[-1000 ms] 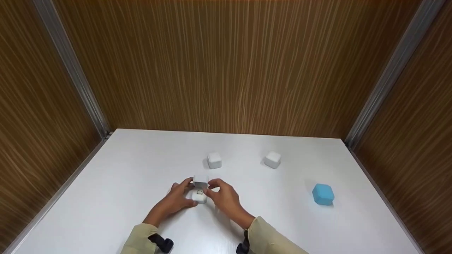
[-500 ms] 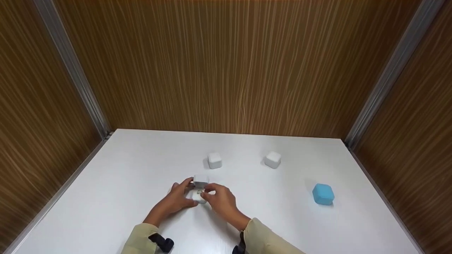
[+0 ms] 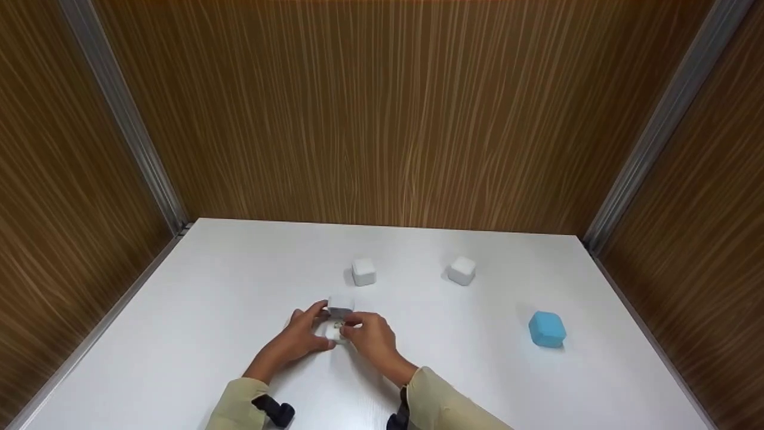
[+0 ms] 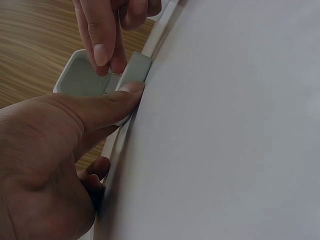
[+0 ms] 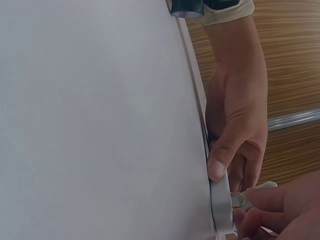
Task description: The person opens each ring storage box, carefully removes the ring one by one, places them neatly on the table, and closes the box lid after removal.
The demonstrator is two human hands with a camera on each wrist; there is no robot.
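Observation:
A small white ring box (image 3: 341, 303) stands with its lid raised on the white table, left of centre and near me. My left hand (image 3: 296, 339) grips it from the left, thumb on the front of the base and fingers toward the back. From the right, my right hand (image 3: 375, 341) reaches into the box with thumb and fingertips pinched together. At those fingertips shows a thin gold ring (image 5: 239, 200), upright at the base's cushion. In the left wrist view the hollow lid (image 4: 80, 77) stands behind the right fingers, which partly cover the ring.
Two closed white boxes, one behind the ring box (image 3: 363, 272) and one farther right (image 3: 461, 270), stand toward the back. A blue box (image 3: 547, 328) sits at the right. Wood-grain panels (image 3: 382, 113) enclose the white table (image 3: 239, 257) on three sides.
My right hand has moved slightly left and in over the base of the ring box, its fingertips closing at the ring. My left hand and the box have stayed in place.

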